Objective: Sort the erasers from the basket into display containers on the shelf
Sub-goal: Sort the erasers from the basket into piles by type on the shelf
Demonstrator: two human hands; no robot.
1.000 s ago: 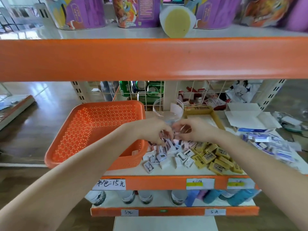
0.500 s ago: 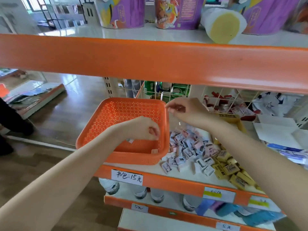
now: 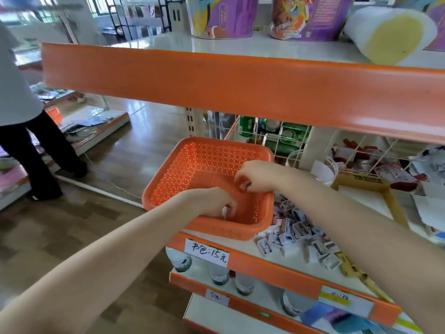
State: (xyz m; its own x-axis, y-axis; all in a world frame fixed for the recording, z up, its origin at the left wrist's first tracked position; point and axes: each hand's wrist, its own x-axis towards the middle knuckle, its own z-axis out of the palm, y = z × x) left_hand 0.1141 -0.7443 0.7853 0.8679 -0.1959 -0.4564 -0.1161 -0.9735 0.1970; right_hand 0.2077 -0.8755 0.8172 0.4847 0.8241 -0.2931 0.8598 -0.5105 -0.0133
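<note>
Both forearms reach forward from the bottom of the view into the orange basket (image 3: 207, 160), which sits at the left end of the shelf (image 3: 277, 266) and overhangs its front edge.

Left hand (image 3: 212, 201): palm down, low in the basket's near right corner, wrist over the front rim. Fingers curl down onto a small white piece (image 3: 225, 209) on the basket floor. Cannot tell whether it is actually gripped.

Right hand (image 3: 255, 177): higher, over the basket's right side, knuckles up, fingers bunched. Thumb and fingertips pinch a small dark-and-pink eraser (image 3: 244, 185), held clear of the basket floor.

Loose erasers (image 3: 296, 227) in white and pink sleeves lie heaped on the shelf just right of the basket, partly under the right forearm. Behind them stand a clear cup (image 3: 325, 172) and an open cardboard tray (image 3: 390, 201).

A handwritten price label (image 3: 207, 253) is stuck to the shelf lip below the basket. Another person (image 3: 21, 131) stands far left on the wooden floor.
</note>
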